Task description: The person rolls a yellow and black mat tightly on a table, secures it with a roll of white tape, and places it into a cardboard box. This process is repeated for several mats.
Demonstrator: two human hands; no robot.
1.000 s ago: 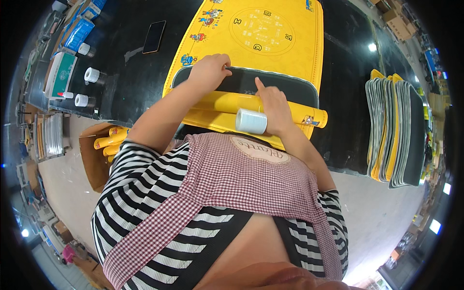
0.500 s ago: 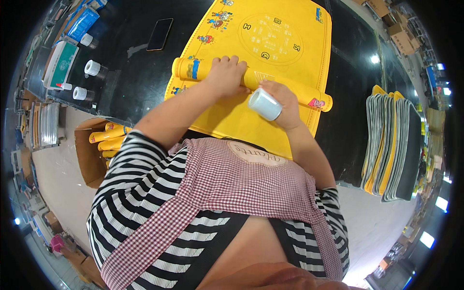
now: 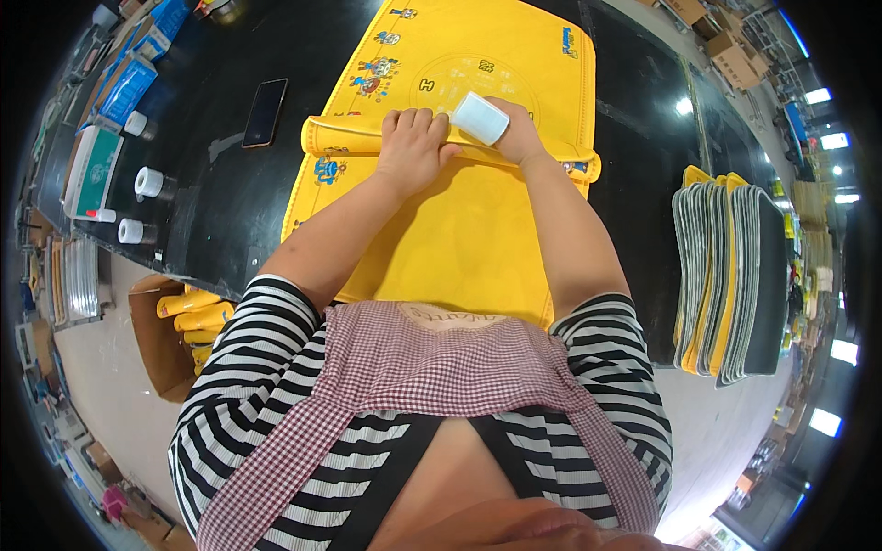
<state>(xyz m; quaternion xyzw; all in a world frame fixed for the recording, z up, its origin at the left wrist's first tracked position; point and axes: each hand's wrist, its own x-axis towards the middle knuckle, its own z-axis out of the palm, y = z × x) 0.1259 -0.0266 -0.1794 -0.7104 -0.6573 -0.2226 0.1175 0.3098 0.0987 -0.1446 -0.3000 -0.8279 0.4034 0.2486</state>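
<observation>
On the black desk [image 3: 220, 211], the left hand [image 3: 411, 147] presses flat, fingers spread, on the rolled part of the yellow mat [image 3: 441, 230] at the centre. The right hand [image 3: 514, 138] holds a closed grip around a white tape roll [image 3: 480, 118] at the roll's far edge. Blue boxes [image 3: 129, 83] lie far left, stacked mats [image 3: 730, 275] to the right.

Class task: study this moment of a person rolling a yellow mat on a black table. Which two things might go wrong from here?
1. The right hand also holds a white tape roll while pressing the mat roll; its grip may be weaker, so the roll might spring open.
2. The left hand sits off-centre, so the yellow mat may roll up skewed.
</observation>
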